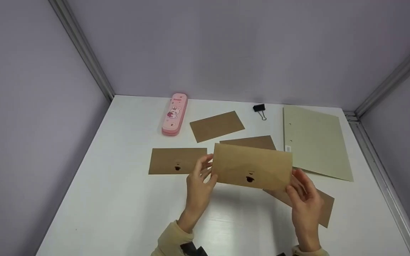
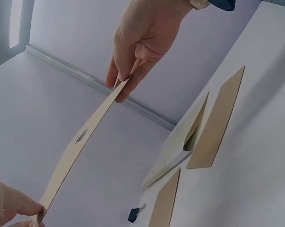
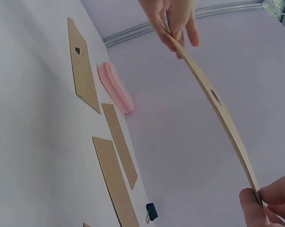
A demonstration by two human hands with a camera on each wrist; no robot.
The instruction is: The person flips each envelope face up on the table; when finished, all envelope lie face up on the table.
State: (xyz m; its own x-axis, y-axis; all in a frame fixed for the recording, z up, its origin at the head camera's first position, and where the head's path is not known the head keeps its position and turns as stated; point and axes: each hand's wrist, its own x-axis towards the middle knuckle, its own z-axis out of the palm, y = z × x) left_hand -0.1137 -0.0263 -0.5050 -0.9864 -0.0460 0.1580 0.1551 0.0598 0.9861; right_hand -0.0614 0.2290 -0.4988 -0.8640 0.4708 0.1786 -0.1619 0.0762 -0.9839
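A brown paper envelope [image 1: 251, 165] with a small dark printed mark is held up above the table, its printed face toward the head camera. My left hand [image 1: 199, 186] pinches its left edge between thumb and fingers. At the opposite edge my right hand [image 1: 306, 206] pinches it near the lower corner. In the right wrist view the envelope [image 3: 218, 106] appears nearly edge-on and slightly bowed. Below it, a second envelope [image 1: 251, 142] is partly covered from the head camera. Another envelope [image 1: 324, 213] lies partly hidden behind my right hand.
On the white table [image 1: 112, 199] lie an envelope with a dark mark [image 1: 169, 160] at left and a plain one [image 1: 217, 126] farther back. A pink pencil case [image 1: 175, 113], a black binder clip [image 1: 259, 107] and a pale green folder [image 1: 319, 142] lie toward the back. Walls enclose the sides.
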